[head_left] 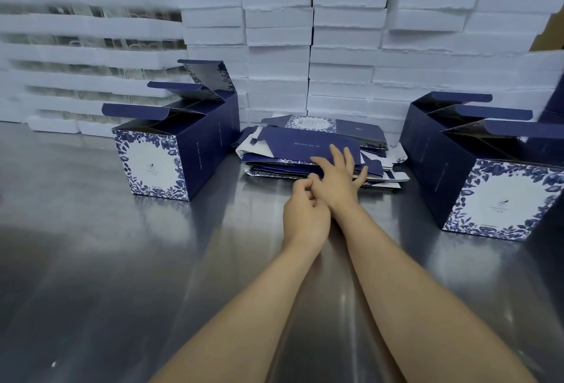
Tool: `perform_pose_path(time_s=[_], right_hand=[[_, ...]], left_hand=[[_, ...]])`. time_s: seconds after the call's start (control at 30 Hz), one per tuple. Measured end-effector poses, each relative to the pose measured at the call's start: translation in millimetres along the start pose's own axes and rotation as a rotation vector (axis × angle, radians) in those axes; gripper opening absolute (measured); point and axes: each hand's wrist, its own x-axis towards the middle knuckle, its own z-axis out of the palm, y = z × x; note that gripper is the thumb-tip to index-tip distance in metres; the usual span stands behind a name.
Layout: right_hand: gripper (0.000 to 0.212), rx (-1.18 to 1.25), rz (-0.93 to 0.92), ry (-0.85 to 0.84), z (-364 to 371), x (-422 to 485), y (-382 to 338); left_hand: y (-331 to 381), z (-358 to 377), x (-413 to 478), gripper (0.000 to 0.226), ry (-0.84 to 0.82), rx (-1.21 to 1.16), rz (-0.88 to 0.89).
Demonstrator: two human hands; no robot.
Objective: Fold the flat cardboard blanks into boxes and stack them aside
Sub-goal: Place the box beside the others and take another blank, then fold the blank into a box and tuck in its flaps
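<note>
- Pile of flat blanks (308, 146) sits mid-bench towards the far edge, against the white foam trays (277, 34) stacked behind it.
- Right hand (338, 178): fingers straight and spread wide, lying on the top blank at the pile's near edge. No grip yet.
- Left hand (305, 217): fingers curled tight, just at the pile's near edge and touching the right hand. Cannot tell if it pinches a blank edge or nothing.
- Done: a row of folded boxes (171, 153) on the left side of the bench and a second row (464, 169) on the right side, all standing with top flaps open.
- Left to do: a good many blanks are in the pile, messy and fanned out, so the task looks mid-way at best. The step now looks like picking off the next blank.
- Hard to read: the pile's layer count, since edges overlap. The right row runs out of frame at the right edge, so its count is unclear, about three showing.
- Left-hand fingertips are hidden behind the right hand's thumb side.
- Steel bench (122, 275) glare washes out the near surface.
</note>
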Motion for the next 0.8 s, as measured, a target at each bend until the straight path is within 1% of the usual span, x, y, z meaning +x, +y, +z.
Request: perform_pose_path(time_s=[0.1,0.2,0.27,0.37,0.43,0.5,0.57,0.63,0.7,0.73,0.8], right_hand=[[0.047,-0.021,0.002,-0.025,-1,0,-1],[0.042,0.033,-0.018,-0.004,-2,-1,-1],[0.047,-0.004,-0.019,-0.018,-1,-1,-1],[0.056,-0.110,0.028,-0.055,1,1,0],[0.055,-0.121,0.035,-0.013,-1,1,-1],[0.054,-0.095,-0.031,0.133,-7,-1,-5],[0.053,-0.033,-0.132,0.358,-23,-4,-14],[0.042,0.105,-0.175,0.592,-51,-11,-29],[0.032,0.317,-0.163,0.805,-86,-21,-44],[0.031,0.420,-0.143,0.865,-105,-29,-52],[0.033,0.524,-0.092,0.882,-144,-42,-63]], left_hand=[[-1,0,1,0.041,0.004,0.014,0.000],[-1,1,2,0.040,0.004,0.009,-0.001],[-3,1,3,0.038,0.008,0.024,-0.004],[-5,2,5,0.037,0.005,0.071,0.007],[-4,3,5,0.038,-0.001,0.072,0.028],[-2,4,5,0.039,0.006,0.042,0.061],[0,5,5,0.038,0.001,0.018,0.090],[2,4,6,0.036,0.006,-0.021,0.092],[5,0,6,0.037,0.036,-0.134,0.057],[6,-4,7,0.037,0.063,-0.187,0.030],[9,-14,7,0.036,0.147,-0.244,-0.039]])
